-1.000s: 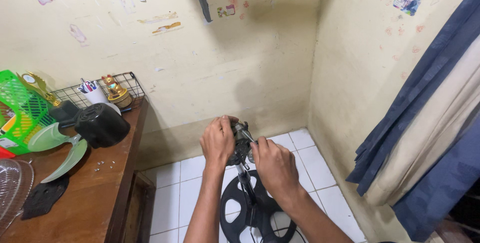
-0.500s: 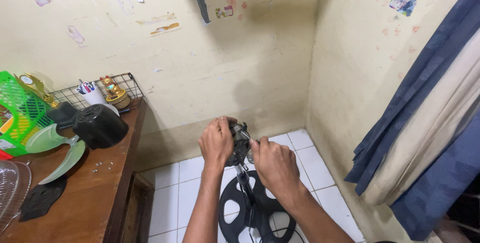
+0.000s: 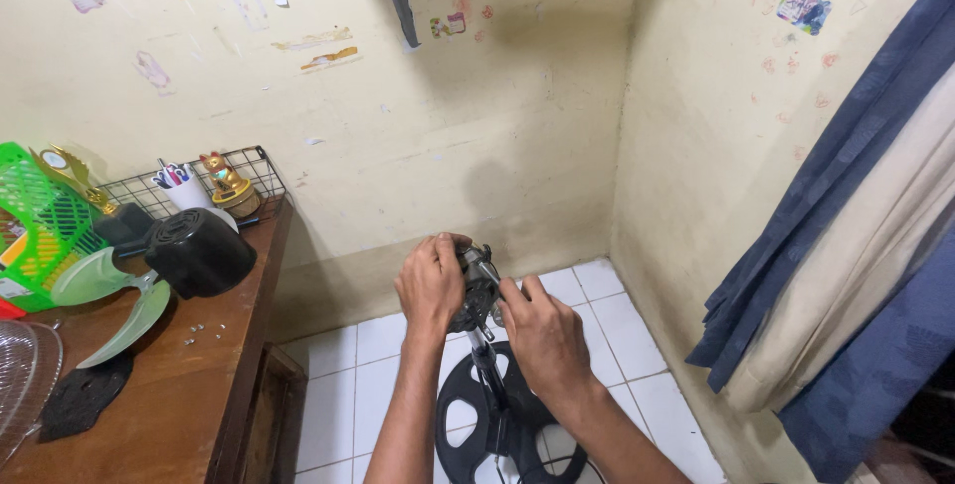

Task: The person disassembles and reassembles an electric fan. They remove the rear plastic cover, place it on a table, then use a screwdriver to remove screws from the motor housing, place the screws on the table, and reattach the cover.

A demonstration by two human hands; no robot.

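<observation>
2 hands (image 3: 487, 310) around bare grey-black fan motor (image 3: 476, 290) atop pole

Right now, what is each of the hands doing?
Left hand: closed around the bare fan motor atop its stand.
Right hand: fingers curled, touching the motor's lower side; whether it truly grips cannot be told.

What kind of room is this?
Probably a room in a home: a wooden table with fan parts, a curtain, stickers on the wall. Both hands hold a fan motor.
</observation>
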